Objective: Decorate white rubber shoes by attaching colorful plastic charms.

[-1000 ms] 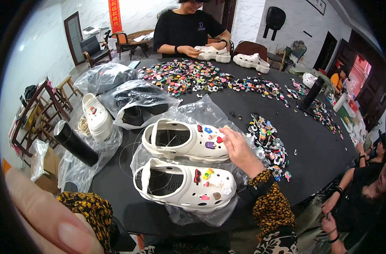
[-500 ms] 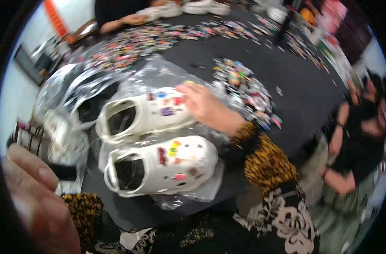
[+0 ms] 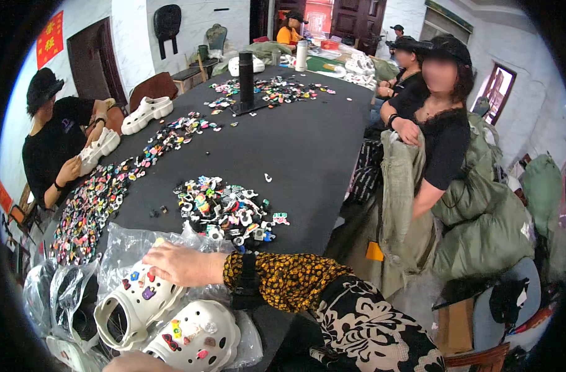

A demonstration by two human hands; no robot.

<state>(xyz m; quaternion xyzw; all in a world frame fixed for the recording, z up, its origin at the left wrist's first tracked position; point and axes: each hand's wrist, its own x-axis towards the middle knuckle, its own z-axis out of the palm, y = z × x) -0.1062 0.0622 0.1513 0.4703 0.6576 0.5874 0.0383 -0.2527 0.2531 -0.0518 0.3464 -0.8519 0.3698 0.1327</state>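
Two white clogs lie side by side on a clear plastic bag at the lower left. The far clog (image 3: 124, 310) has several colourful charms on its upper. Over its toe is my right hand (image 3: 187, 263), fingers bent round it and a small yellow spot by the fingertips; I cannot tell what that is. The near clog (image 3: 211, 328) also carries charms, including red sunglasses and a pink one. At the lower edge, beside the near clog, only a sliver of my left hand (image 3: 140, 362) shows; its fingers are hidden.
Beyond my right hand lies a heap of loose charms (image 3: 224, 208); more charms (image 3: 97, 201) spread along the table's left side. A black post (image 3: 246, 80) stands farther back. A person at left handles a white clog (image 3: 103, 147). At right another person holds a green sack (image 3: 401, 204).
The view has tilted up and swung right, so the clogs sit lower in it. My left hand, raised at the left before, now shows only at the bottom edge. My right hand stays at the far clog's toe.
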